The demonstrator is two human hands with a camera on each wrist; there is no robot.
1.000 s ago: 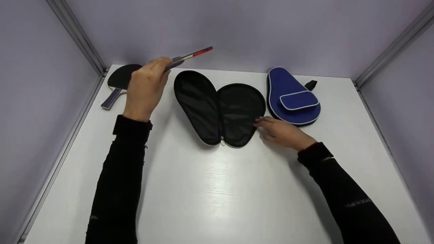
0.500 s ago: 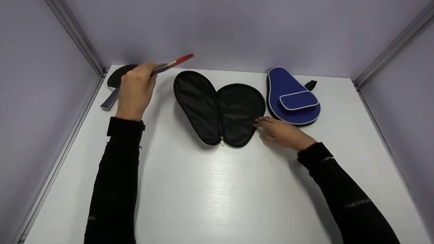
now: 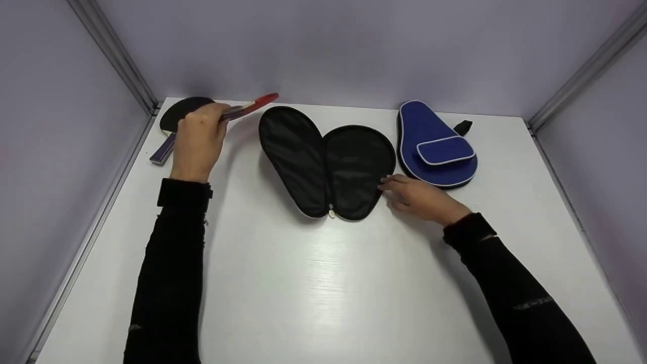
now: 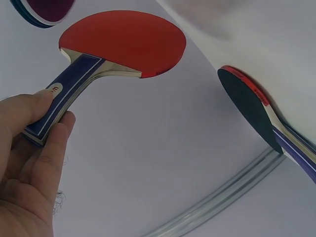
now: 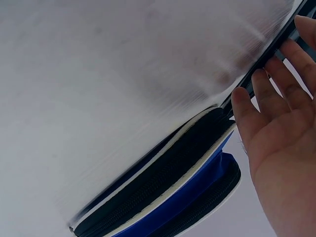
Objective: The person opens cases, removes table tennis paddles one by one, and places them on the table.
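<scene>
In the head view my left hand [image 3: 199,136] grips a table tennis paddle [image 4: 123,42] by its blue handle, holding it in the air at the back left. The left wrist view shows its red rubber face and my thumb on the handle. A second paddle [image 3: 182,112], black side up, lies behind that hand, partly hidden by it. An unzipped paddle case [image 3: 293,156] lies spread with its black lining showing, mid-table. My right hand [image 3: 422,199] rests its fingertips at the case's right edge, the fingers fairly straight in the right wrist view.
A closed blue paddle case [image 3: 422,131] with white piping, a small front pocket and a black strap [image 3: 463,127] lies just right of the open one. Pale panels [image 3: 328,50] enclose the back and sides of the white table [image 3: 313,293].
My left hand has moved left and the paddle has come lower, its red face tilting more into view. The right hand and both cases have stayed in place.
</scene>
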